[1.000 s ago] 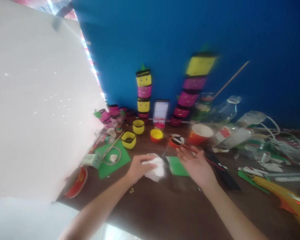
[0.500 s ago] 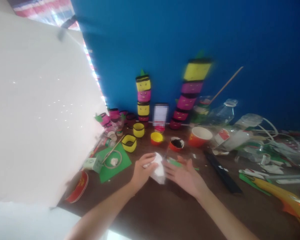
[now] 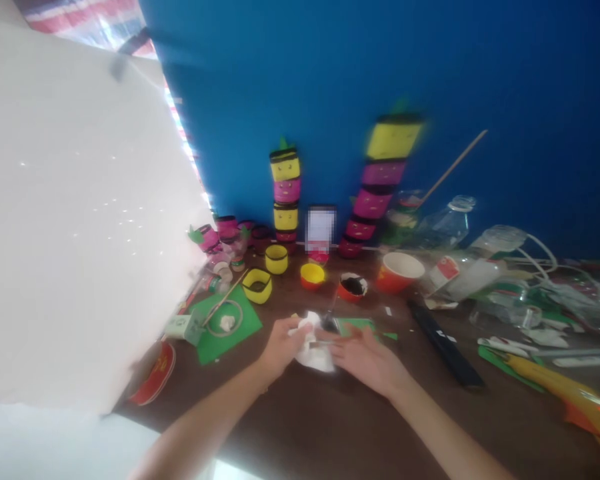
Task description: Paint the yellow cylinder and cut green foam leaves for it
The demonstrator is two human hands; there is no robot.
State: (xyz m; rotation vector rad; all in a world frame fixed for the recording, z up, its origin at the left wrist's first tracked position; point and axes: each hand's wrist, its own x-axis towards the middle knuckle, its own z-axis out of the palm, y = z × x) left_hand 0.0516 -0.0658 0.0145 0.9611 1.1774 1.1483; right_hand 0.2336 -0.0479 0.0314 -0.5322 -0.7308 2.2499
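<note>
My left hand (image 3: 280, 343) grips a crumpled white tissue (image 3: 314, 352) above the brown table (image 3: 330, 427). My right hand (image 3: 363, 353) meets it from the right, its fingertips pressed into the same tissue. A green paper piece (image 3: 357, 325) lies just behind my right hand. A dark thin thing sticks up between the hands; I cannot make out what it is.
Two stacks of yellow and pink cups (image 3: 286, 193) (image 3: 380, 180) lean on the blue wall. Small cups (image 3: 312, 275), an orange cup (image 3: 399, 271), a green mat (image 3: 225, 323), plastic bottles (image 3: 455, 267) and a black strip (image 3: 445, 347) crowd the table. A white board (image 3: 75, 220) fills the left.
My right hand has moved left from the open green paper to the tissue. Both hands have closed together on the tissue.
</note>
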